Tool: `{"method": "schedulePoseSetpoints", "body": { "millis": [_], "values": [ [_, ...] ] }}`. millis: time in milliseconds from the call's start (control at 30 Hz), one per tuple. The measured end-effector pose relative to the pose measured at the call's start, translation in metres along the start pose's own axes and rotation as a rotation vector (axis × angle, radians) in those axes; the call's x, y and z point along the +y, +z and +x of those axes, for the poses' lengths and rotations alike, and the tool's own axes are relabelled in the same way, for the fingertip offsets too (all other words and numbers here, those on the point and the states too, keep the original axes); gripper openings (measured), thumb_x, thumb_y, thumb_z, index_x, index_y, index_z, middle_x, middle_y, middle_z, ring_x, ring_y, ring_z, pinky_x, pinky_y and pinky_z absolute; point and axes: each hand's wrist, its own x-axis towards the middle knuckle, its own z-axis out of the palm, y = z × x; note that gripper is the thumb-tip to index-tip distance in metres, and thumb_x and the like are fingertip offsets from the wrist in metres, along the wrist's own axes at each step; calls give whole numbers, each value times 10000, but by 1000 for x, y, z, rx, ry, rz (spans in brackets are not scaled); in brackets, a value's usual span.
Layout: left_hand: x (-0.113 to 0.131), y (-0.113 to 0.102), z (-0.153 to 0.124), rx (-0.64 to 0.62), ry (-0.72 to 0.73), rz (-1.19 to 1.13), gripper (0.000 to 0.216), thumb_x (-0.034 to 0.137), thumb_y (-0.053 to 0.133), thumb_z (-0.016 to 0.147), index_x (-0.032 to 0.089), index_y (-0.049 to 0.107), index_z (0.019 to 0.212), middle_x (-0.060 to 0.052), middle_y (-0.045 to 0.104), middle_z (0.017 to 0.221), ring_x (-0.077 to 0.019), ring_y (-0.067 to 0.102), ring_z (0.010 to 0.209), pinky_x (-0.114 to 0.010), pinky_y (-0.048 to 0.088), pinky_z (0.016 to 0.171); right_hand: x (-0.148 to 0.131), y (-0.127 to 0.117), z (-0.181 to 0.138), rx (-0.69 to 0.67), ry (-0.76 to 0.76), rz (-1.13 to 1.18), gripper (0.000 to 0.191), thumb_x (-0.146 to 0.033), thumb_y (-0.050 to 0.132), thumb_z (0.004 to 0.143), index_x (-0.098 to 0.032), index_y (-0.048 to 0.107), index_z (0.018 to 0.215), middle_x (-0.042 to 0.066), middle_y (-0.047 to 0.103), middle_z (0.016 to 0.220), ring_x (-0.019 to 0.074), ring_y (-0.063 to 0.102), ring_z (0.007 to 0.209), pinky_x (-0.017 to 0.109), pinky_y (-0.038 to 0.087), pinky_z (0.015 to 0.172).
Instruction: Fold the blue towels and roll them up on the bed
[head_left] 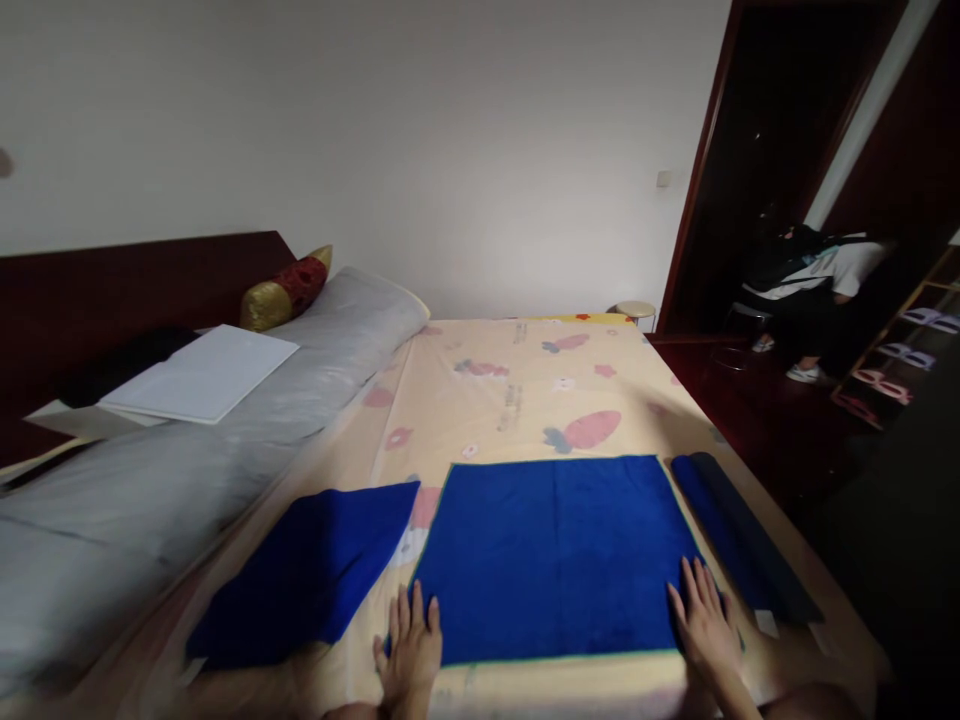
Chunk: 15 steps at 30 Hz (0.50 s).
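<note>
A blue towel (555, 560) with a green edge lies spread flat on the bed, a faint crease down its middle. My left hand (410, 640) rests with fingers apart on its near left corner. On the right edge, near the corner, my right hand (705, 615) lies flat, fingers spread. Left of the spread towel is another blue cloth (307, 575), folded into an uneven shape with a white tag. To the right, a rolled or folded blue cloth (724, 535) lies against a dark grey one (757, 530); white tags show at their near ends.
The bed (487, 400) has a peach sheet with printed fruit. A grey quilt (300, 400), a white board-like sheet (206, 372) and a red-gold bolster (289, 290) lie left. A stool (635, 308) stands behind. A bent-over person (817, 280) and a shoe rack (900, 350) are right.
</note>
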Motion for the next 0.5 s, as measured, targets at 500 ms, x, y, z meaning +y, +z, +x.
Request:
{"method": "schedulePoseSetpoints", "body": {
  "millis": [500],
  "values": [
    [171,34,-60,-160,792,-104,514,304,251,940,328,199,1451,30,287,1541,-179,305,1413,-442,288,1162,-174,-5,21,-254,-567,314,526,-422,190,970,-283,261,1472,-2,264,1542,190,216,1432,438,221,1165]
  ]
}}
